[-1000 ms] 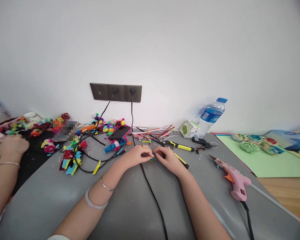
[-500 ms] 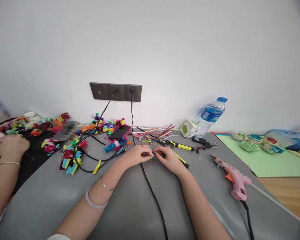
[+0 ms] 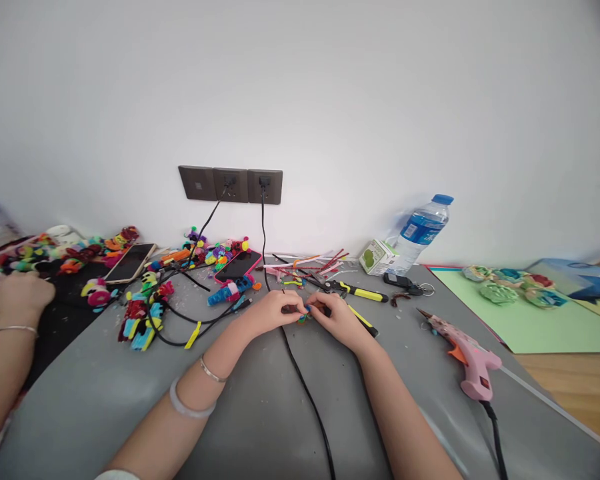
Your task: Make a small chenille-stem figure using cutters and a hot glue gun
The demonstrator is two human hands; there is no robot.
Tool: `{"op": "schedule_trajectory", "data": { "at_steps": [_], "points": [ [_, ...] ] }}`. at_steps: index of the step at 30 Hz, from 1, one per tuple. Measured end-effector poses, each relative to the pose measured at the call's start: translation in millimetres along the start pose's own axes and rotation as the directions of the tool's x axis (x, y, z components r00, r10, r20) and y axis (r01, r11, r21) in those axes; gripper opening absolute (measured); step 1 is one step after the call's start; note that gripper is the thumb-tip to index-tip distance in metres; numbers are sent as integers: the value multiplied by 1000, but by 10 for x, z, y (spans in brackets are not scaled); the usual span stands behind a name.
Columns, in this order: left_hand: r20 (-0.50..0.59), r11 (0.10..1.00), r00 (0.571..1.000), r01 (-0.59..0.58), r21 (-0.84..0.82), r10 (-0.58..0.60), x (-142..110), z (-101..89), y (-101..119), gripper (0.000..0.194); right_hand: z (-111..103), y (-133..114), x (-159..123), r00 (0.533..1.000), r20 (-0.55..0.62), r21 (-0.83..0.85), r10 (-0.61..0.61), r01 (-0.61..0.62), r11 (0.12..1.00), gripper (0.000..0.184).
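My left hand [image 3: 273, 312] and my right hand [image 3: 339, 319] meet over the middle of the grey table, fingertips pinched together. Between them is a small colourful piece [image 3: 303, 319] with green and orange in it, mostly hidden by the fingers. Just beyond and to the right of my right hand lie pliers [image 3: 365, 293] with yellow-and-black handles, one handle running partly behind that hand. Loose pipe cleaners [image 3: 325, 267] in red, white and pink are strewn behind the hands. A black cable [image 3: 305, 383] passes under my left hand toward the front.
A pink glue gun [image 3: 477, 373] lies at right, its cord running forward. Behind stand a water bottle [image 3: 425, 230] and a small box [image 3: 377, 257]; keys [image 3: 405, 283] lie near them. At left are pipe-cleaner figures [image 3: 143, 317], two phones [image 3: 237, 265] and another person's hand [image 3: 20, 297].
My hands hold nearly the same pose over the small piece. At the left, the other person's hand has shifted slightly left. The blurred patch there now shows as a phone.
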State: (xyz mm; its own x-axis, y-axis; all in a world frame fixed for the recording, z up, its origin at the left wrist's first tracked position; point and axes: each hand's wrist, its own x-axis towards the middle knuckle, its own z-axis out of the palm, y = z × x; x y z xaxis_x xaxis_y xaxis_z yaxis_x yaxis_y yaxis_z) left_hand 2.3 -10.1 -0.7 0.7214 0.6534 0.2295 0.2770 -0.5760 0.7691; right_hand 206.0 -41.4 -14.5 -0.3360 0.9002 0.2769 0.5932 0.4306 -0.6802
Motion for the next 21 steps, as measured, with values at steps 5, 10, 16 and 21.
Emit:
{"op": "schedule_trajectory", "data": {
  "at_steps": [5,10,16,21],
  "points": [
    [6,1000,1000,7,6,-7,-2,-6,21,11,-2,-2,2,1000,6,7,2,-2,1000,14],
    [7,1000,1000,3,-6,-3,-5,-8,16,11,4,13,0,1000,2,-2,2,-2,1000,13],
    [5,1000,1000,14,-4,-14,0,-6,15,12,-1,-3,4,1000,-5,-3,-1,1,1000,14],
    [9,1000,1000,4,9,-4,3,-9,15,13,-6,-13,2,1000,0,-9,1,-1,1000,14]
  ]
}}
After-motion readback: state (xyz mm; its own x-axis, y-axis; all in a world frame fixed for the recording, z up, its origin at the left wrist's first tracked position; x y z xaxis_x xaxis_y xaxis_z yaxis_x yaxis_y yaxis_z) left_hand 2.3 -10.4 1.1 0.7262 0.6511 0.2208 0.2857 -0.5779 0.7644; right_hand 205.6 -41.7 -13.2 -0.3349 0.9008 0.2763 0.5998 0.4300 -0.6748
